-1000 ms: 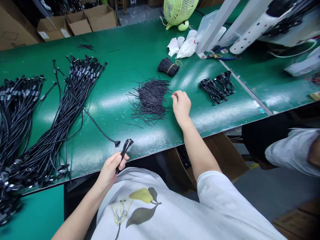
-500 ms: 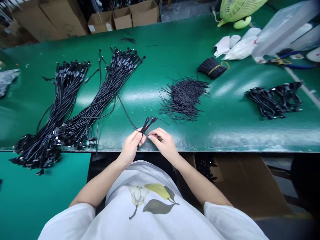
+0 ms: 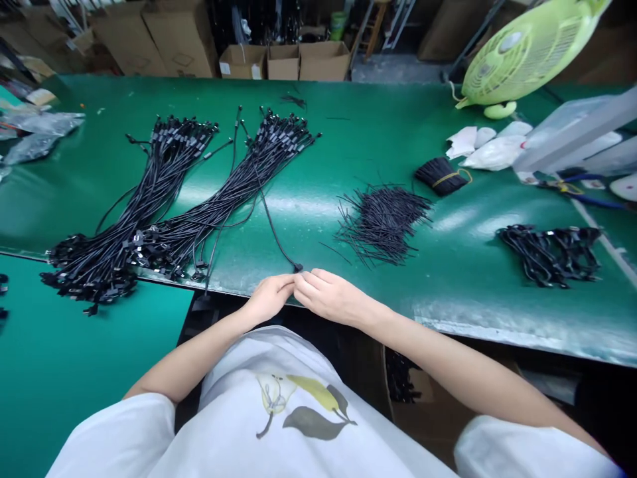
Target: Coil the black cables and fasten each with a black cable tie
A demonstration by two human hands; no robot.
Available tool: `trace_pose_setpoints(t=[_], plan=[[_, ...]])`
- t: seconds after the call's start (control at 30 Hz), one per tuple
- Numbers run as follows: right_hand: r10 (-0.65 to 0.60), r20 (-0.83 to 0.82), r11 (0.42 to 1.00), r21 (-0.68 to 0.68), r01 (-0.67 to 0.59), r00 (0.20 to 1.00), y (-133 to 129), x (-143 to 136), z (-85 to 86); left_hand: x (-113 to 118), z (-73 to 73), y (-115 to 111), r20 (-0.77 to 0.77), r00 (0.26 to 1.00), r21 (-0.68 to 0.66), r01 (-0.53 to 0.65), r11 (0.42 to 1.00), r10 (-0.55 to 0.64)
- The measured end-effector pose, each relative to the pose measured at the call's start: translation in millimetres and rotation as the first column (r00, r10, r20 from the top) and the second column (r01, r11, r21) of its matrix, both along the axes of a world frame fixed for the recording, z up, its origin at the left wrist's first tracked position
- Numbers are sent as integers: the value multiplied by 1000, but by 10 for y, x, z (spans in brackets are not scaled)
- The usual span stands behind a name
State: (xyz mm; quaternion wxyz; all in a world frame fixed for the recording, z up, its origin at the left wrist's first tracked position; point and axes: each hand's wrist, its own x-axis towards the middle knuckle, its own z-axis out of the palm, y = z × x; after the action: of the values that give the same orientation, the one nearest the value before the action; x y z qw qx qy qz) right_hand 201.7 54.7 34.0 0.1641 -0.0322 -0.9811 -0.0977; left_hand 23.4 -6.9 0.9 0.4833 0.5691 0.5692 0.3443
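My left hand [image 3: 271, 297] and my right hand [image 3: 326, 295] meet at the table's front edge, fingers closed together. A black cable [image 3: 275, 229] slants down from the right-hand cable bundle to the fingertips, where a small dark end shows just above them. My left fingers pinch at that spot. The right fingers are curled over the same place and hide most of what is between the hands. To the right lies a loose pile of short black ties [image 3: 385, 222], and a single tie [image 3: 335, 252] lies apart from it.
Two long black cable bundles [image 3: 226, 199] lie at left, overhanging the front edge. A banded bundle of ties [image 3: 440, 176], folded cables [image 3: 550, 255], white packets [image 3: 492, 149], blue-handled pliers [image 3: 582, 189] and a green fan [image 3: 527, 56] are at right. Cardboard boxes [image 3: 323, 61] stand behind.
My hands have come together, and the folded cable that stuck up from my left hand is now mostly hidden. My right hand has closed in over it. The view has tilted up and turned.
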Motion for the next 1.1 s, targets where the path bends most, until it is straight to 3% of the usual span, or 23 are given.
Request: trace_pose_setpoints(t=[0.17, 0.27, 0.43, 0.53, 0.63, 0.7, 0.77, 0.8, 0.9, 0.97, 1.0, 1.03, 1.1], plan=[[95, 137, 963, 240, -126, 986, -32, -36, 103, -14, -43, -17, 289, 957, -112, 60, 992, -25], [100, 191, 954, 262, -149, 976, -59, -68, 135, 8, -65, -19, 392, 919, -210, 43, 977, 44], [109, 191, 962, 227, -152, 976, -85, -109, 141, 60, -23, -52, 401, 910, -283, 19, 959, 100], [5, 229, 984, 174, -46, 973, -63, -158, 80, 92, 19, -77, 345, 934, -231, -17, 973, 98], [-216, 288, 976, 45, 212, 933, 41, -263, 13, 120, 39, -20, 233, 957, -209, -126, 970, 175], [-365, 283, 905, -117, 409, 887, 132, -355, -19, 134, 45, 82, 195, 942, -221, -229, 948, 273], [-485, 190, 771, -368, 520, 853, 191, -441, -51, 132, 64, 203, 255, 897, -214, -313, 925, 362], [-536, 115, 684, -521, 510, 836, 200, -474, -71, 120, 82, 253, 314, 871, -192, -331, 924, 378], [-634, -61, 386, -889, 247, 771, 173, -503, -145, 26, 173, 295, 384, 861, -4, -358, 934, 332], [-632, -85, 239, -967, 90, 770, 162, -454, -173, -70, 245, 232, 218, 930, 208, -342, 917, 297], [-626, -90, 220, -973, 65, 775, 167, -414, -172, -118, 274, 189, 101, 957, 303, -290, 908, 272], [-626, -101, 243, -967, 70, 773, 177, -367, -159, -159, 292, 148, -2, 975, 360, -208, 910, 224], [-643, -155, 402, -902, 157, 750, 188, -283, -111, -208, 279, 99, -71, 996, 325, -35, 945, 62]])
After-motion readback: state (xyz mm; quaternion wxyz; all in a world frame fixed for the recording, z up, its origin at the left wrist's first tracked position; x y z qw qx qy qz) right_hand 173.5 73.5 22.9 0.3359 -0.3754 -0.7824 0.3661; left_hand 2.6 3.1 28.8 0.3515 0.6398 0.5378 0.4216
